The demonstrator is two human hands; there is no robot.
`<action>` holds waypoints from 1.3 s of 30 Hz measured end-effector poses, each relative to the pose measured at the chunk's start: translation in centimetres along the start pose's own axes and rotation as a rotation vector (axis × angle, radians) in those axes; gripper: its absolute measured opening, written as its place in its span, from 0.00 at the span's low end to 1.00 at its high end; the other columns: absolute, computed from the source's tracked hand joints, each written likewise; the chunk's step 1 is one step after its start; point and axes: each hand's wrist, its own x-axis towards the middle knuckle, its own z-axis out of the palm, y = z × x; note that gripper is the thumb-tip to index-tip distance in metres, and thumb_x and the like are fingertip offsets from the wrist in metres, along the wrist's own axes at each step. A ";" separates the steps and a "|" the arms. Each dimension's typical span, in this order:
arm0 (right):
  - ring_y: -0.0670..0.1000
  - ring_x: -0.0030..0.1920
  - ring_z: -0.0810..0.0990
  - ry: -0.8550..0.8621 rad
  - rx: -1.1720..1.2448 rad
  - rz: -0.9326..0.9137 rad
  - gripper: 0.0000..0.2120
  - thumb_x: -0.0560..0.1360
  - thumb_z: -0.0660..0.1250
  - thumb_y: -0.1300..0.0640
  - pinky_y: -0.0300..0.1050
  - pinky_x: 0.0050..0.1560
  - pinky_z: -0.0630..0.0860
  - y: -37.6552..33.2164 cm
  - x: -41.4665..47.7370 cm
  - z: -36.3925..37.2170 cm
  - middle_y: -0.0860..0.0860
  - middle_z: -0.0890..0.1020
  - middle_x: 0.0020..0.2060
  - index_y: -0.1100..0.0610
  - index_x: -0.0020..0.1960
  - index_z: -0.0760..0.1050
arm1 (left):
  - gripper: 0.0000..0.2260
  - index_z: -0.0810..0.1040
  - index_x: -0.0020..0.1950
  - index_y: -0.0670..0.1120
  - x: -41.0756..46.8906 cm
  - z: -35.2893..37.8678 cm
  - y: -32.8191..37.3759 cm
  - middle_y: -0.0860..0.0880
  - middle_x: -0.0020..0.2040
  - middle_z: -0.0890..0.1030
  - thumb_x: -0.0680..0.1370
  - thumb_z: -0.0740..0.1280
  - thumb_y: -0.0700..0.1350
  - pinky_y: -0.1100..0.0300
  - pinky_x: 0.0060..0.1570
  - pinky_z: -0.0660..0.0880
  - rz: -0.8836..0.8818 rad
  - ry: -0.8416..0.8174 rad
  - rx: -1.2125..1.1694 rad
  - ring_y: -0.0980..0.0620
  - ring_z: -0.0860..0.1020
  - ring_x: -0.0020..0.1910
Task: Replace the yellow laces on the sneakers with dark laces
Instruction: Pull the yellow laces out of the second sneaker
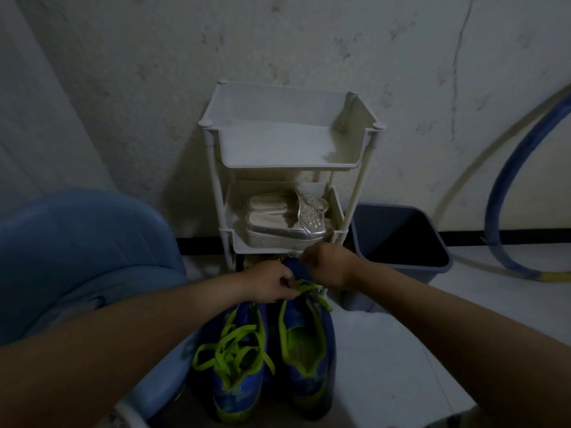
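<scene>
Far left sits a big blue plastic tub (pixel 77 242). The person's left hand (pixel 272 284) reaches in beside it, fingers curled and pinching a strand of yellow lace (pixel 304 287) at the far end of the right sneaker (pixel 309 350). Below that hand, the left sneaker (pixel 238 366) stands on the floor, its own yellow laces (pixel 234 341) loose and looped over the opening. The two blue shoes stand side by side, touching, toes toward a white rack (pixel 287 149) with silver sandals (pixel 287 217) on its middle shelf. The right hand (pixel 327 267) is curled at the right sneaker's toe; I cannot tell whether it grips anything. Just right of the rack stands a dark bin (pixel 398 239), then a blue hose (pixel 509 196) curving along the wall.
</scene>
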 end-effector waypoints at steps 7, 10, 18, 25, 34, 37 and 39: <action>0.47 0.43 0.78 -0.185 -0.035 -0.015 0.10 0.77 0.68 0.47 0.41 0.43 0.73 0.1 -0.1 1.4 0.51 0.82 0.44 0.52 0.42 0.79 | 0.02 0.83 0.43 0.50 -0.1 0.2 -0.4 0.55 0.40 0.82 0.75 0.73 0.47 0.70 0.41 0.73 -0.002 -0.007 -0.083 0.63 0.77 0.39; 0.49 0.47 0.79 -0.207 -0.129 0.028 0.09 0.78 0.65 0.50 0.44 0.47 0.76 0.8 0.1 1.1 0.51 0.82 0.47 0.55 0.48 0.80 | 0.04 0.83 0.47 0.49 -0.1 -0.2 -0.2 0.58 0.41 0.81 0.74 0.74 0.46 0.74 0.38 0.72 -0.019 -0.034 -0.104 0.64 0.77 0.39; 0.55 0.59 0.78 -0.289 -0.367 0.131 0.16 0.77 0.67 0.56 0.47 0.57 0.75 2.7 -1.3 -0.1 0.54 0.78 0.60 0.56 0.64 0.74 | 0.15 0.80 0.57 0.52 -0.2 -0.2 0.3 0.53 0.47 0.79 0.71 0.71 0.42 0.58 0.50 0.77 -0.013 0.014 0.022 0.56 0.78 0.45; 0.55 0.55 0.80 -0.198 -0.217 0.060 0.11 0.79 0.63 0.54 0.49 0.57 0.77 1.0 -0.5 0.9 0.53 0.82 0.54 0.56 0.57 0.81 | 0.08 0.85 0.52 0.51 0.1 0.3 0.9 0.54 0.46 0.79 0.75 0.69 0.48 0.63 0.42 0.68 0.085 0.162 0.315 0.58 0.74 0.43; 0.52 0.57 0.78 -0.206 -0.040 0.026 0.16 0.77 0.67 0.49 0.46 0.58 0.75 -0.4 -0.6 1.6 0.53 0.80 0.58 0.55 0.62 0.78 | 0.07 0.81 0.43 0.45 0.9 0.0 0.6 0.50 0.42 0.79 0.78 0.65 0.44 0.61 0.44 0.72 -0.085 0.035 0.056 0.54 0.76 0.41; 0.51 0.59 0.77 -0.201 -0.020 0.026 0.17 0.77 0.68 0.50 0.45 0.59 0.75 -0.3 -0.5 1.7 0.51 0.78 0.61 0.51 0.65 0.76 | 0.11 0.73 0.38 0.50 1.3 -0.4 0.4 0.52 0.38 0.73 0.80 0.61 0.41 0.65 0.39 0.68 -0.190 -0.015 -0.006 0.58 0.70 0.36; 0.50 0.59 0.77 -0.218 -0.010 0.021 0.17 0.77 0.66 0.51 0.43 0.57 0.75 -0.4 -0.3 1.9 0.50 0.78 0.61 0.50 0.65 0.76 | 0.13 0.70 0.37 0.53 1.3 -0.6 0.2 0.55 0.37 0.70 0.80 0.61 0.41 0.71 0.38 0.66 -0.216 -0.042 -0.048 0.61 0.68 0.35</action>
